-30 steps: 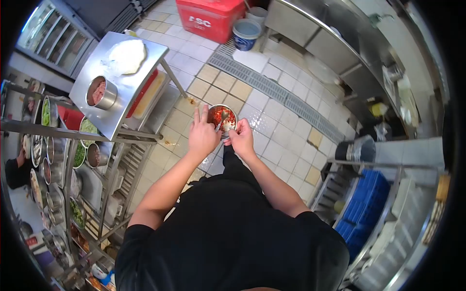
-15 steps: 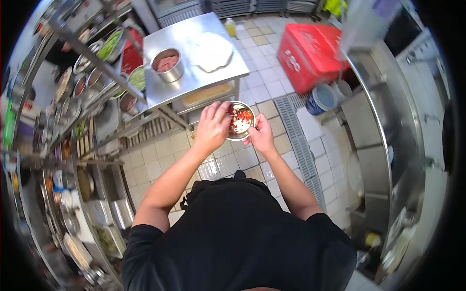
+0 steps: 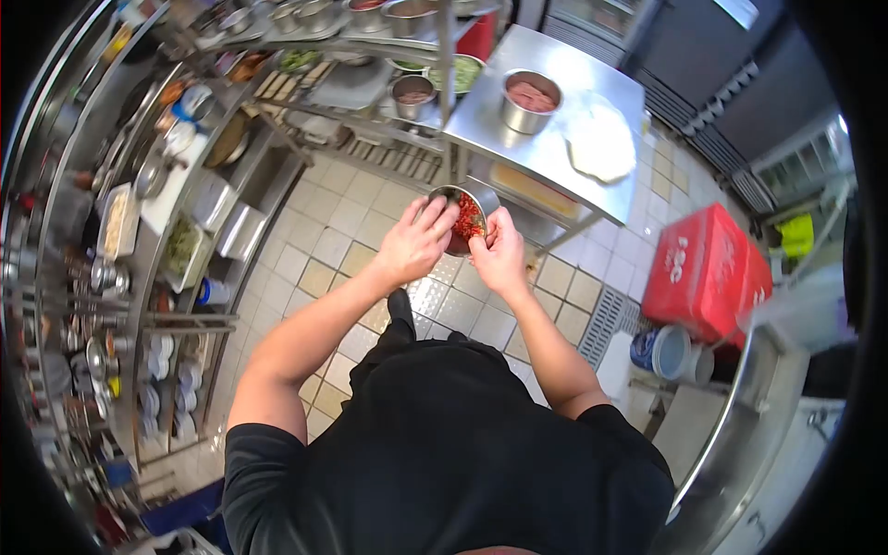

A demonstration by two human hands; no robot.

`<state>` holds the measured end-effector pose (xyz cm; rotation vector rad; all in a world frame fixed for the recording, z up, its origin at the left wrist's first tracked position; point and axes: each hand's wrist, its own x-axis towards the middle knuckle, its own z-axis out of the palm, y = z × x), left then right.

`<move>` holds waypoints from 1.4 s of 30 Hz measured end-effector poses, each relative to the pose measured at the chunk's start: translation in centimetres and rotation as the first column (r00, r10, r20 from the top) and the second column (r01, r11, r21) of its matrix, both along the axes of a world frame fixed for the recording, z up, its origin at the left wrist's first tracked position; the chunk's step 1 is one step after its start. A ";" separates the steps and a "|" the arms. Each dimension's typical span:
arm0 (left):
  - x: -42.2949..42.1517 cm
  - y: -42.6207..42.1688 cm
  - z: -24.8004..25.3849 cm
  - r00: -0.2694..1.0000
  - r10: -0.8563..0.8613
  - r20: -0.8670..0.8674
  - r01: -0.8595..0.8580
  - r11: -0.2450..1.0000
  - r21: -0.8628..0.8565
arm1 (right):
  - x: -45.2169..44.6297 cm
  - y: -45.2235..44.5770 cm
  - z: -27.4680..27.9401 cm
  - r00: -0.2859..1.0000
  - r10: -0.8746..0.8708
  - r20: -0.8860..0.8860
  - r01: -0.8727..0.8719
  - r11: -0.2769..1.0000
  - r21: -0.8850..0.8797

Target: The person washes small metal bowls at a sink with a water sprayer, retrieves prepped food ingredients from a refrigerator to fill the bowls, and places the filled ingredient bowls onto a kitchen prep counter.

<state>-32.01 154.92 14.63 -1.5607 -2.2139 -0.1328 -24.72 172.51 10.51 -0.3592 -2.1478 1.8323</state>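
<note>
A small round metal bowl [image 3: 485,196] is held out in front of my body, tilted, with chopped red chillies [image 3: 470,218] inside. My right hand [image 3: 500,252] grips its right rim, thumb over the edge. At the opposite side, my left hand [image 3: 418,242] has its fingers bent over the rim and reaching into the bowl. The fingertips are partly hidden, and whatever lies between them cannot be made out.
Ahead stands a steel table [image 3: 592,88] with a metal pot of meat [image 3: 532,106] and a white bundle [image 3: 601,141]. Loaded shelves [image 3: 231,199] line the left. To the right are a red bin [image 3: 698,268], a blue bucket [image 3: 660,351] and a steel sink [image 3: 740,407]. The tiled floor looks wet.
My view has turned left, so the table, red bin and sink sit further right and the left shelves come nearer. The bowl is more tilted. Both hands stay on it.
</note>
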 end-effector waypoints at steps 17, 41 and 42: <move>-2.6 -30.3 -3.1 0.844 0.487 0.226 -0.535 0.791 0.296 | -9.9 -28.8 -2.2 0.868 0.488 0.091 -0.461 0.861 -0.216; -15.7 -77.4 -4.7 0.427 0.892 0.149 -0.878 0.369 0.305 | -35.6 -78.7 -4.0 0.403 0.911 0.088 -0.867 0.411 -0.284; -16.1 -78.8 -4.7 0.395 0.906 0.154 -0.891 0.336 0.307 | -36.7 -81.1 -3.6 0.383 0.920 0.089 -0.880 0.392 -0.270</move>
